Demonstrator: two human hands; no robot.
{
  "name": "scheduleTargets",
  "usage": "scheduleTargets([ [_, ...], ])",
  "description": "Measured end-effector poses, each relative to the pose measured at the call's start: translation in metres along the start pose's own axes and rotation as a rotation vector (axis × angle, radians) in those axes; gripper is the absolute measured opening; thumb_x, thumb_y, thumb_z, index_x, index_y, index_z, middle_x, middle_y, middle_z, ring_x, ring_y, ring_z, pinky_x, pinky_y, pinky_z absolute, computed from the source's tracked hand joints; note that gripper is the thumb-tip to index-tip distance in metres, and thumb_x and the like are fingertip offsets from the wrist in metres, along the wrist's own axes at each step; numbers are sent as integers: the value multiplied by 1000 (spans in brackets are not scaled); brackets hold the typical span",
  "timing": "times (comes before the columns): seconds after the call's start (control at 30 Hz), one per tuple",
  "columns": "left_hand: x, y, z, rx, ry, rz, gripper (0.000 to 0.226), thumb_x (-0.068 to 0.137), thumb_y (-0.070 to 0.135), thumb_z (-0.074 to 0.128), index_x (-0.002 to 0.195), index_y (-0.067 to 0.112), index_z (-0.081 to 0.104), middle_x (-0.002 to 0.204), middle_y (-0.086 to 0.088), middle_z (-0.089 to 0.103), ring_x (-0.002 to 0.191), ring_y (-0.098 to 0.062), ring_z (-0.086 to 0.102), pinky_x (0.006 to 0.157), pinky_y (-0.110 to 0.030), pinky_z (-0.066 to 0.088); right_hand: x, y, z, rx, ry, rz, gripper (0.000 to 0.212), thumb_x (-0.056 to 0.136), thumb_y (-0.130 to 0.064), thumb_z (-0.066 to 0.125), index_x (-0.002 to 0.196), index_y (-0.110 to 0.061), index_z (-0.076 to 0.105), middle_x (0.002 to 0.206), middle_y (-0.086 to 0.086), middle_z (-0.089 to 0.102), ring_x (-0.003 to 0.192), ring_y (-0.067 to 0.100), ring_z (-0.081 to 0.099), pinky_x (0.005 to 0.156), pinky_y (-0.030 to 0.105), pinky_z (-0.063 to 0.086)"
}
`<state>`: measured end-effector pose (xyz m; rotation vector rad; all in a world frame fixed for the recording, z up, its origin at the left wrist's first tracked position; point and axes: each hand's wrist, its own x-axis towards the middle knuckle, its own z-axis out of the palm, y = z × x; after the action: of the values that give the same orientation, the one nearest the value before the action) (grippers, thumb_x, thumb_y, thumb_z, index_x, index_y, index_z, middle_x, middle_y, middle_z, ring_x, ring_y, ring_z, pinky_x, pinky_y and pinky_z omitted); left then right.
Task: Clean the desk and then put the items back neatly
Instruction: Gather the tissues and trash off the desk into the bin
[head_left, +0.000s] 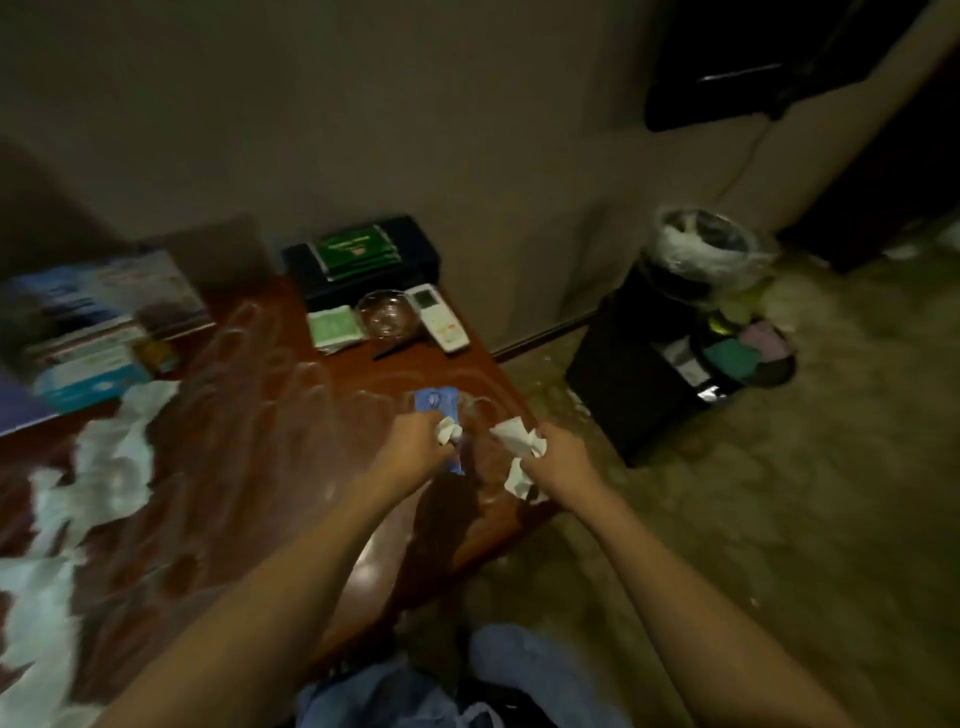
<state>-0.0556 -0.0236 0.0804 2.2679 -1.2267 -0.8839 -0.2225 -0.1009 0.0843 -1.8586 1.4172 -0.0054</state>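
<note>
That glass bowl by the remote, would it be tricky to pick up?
Probably. The glass bowl looks clear and smooth, so likely slippery and breakable. Its wide, low shape suggests it won't tip easily. It sits close between the remote and a green packet, so fingers have little room.

Blurry, dim frame. Left hand (415, 444) grips a small white tissue wad (448, 430) and a blue packet (439, 402) over the brown desk (249, 415). Right hand (558, 457) grips a bigger white tissue (519, 447) near the desk's right edge. At the back: white remote (441, 322), glass bowl (387, 314), green packets (358, 249). Bin (706, 249) on the floor to the right.
</note>
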Motion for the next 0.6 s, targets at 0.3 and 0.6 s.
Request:
scheduleTargets([
  [0.3, 35, 192, 119, 55, -222, 311, 10, 84, 9, 65, 93, 8, 61, 77, 5, 52, 75, -10, 49, 54, -15, 33, -23, 154, -141, 125, 265, 215, 23, 86, -8, 60, 107, -11, 54, 104, 13, 55, 95, 27, 56, 59, 24, 37],
  [0.6, 89, 290, 183, 66, -311, 410, 20, 85, 9, 63, 104, 3, 63, 101, -13, 64, 94, -24, 61, 81, -35, 50, 3, 229, -212, 202, 353, 369, 48, 89, -11, 58, 135, -3, 46, 132, 17, 52, 119, 28, 51, 76, 21, 34],
])
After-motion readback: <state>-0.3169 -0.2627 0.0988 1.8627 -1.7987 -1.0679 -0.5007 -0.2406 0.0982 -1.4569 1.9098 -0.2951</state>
